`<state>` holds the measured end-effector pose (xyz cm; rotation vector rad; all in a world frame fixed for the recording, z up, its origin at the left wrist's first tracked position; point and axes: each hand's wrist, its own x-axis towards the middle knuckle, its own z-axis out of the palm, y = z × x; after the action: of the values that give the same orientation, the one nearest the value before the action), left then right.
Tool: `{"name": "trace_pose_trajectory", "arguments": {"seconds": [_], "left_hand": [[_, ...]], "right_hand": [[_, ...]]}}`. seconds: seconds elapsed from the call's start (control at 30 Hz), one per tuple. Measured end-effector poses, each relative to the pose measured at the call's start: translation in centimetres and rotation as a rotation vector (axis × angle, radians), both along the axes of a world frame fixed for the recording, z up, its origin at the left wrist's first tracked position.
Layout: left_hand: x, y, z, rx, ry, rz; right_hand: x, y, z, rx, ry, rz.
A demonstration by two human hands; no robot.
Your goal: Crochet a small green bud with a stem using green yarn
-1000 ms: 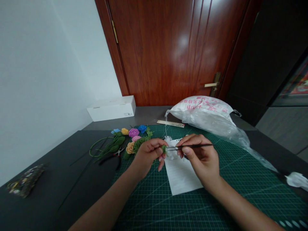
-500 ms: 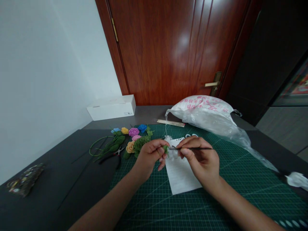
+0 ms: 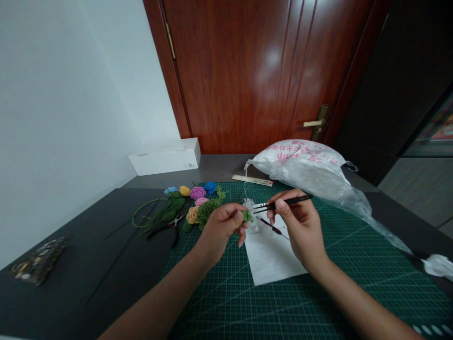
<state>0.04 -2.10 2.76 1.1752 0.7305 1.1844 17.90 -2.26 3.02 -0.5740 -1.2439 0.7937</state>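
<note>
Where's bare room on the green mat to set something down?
The green mat is bare in front of the paper, between the left forearm and right forearm, and again between the right forearm and plastic bag. It's crowded left of the left hand with flowers, green yarn and pliers, and between it and the right hand, with tweezers and white fluff.

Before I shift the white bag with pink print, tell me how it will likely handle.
The bag will probably sag and change shape, since loose, crinkled plastic trails from its bulging part. Its shiny surface may be slippery. It looks unlikely to roll, lying broad and low; its weight I cannot judge.
</note>
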Motion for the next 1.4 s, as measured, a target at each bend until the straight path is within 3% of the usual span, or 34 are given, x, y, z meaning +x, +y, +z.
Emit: {"name": "trace_pose_trajectory", "arguments": {"seconds": [0.37,0.6,0.73,1.03,1.4], "left_hand": [[0.4,-0.3,-0.8,0.029,0.08,0.009],[0.8,-0.8,-1.1,0.042,0.117,0.055],[0.7,-0.9,-1.0,0.041,0.092,0.046],[0.1,-0.2,-0.3,0.043,-0.082,-0.141],[0.1,0.2,-0.5,0.174,-0.149,-0.106]], "right_hand": [[-0.6,-1.0,-0.3,0.079,-0.102,0.012],[-0.4,-1.6,-0.3,0.39,-0.341,-0.153],[-0.4,-1.8,-0.2,0.473,-0.382,-0.178],[-0.2,-1.4,-0.2,0.29,-0.259,-0.176],[-0.5,-1.7,0.0,0.122,-0.053,-0.066]]}}
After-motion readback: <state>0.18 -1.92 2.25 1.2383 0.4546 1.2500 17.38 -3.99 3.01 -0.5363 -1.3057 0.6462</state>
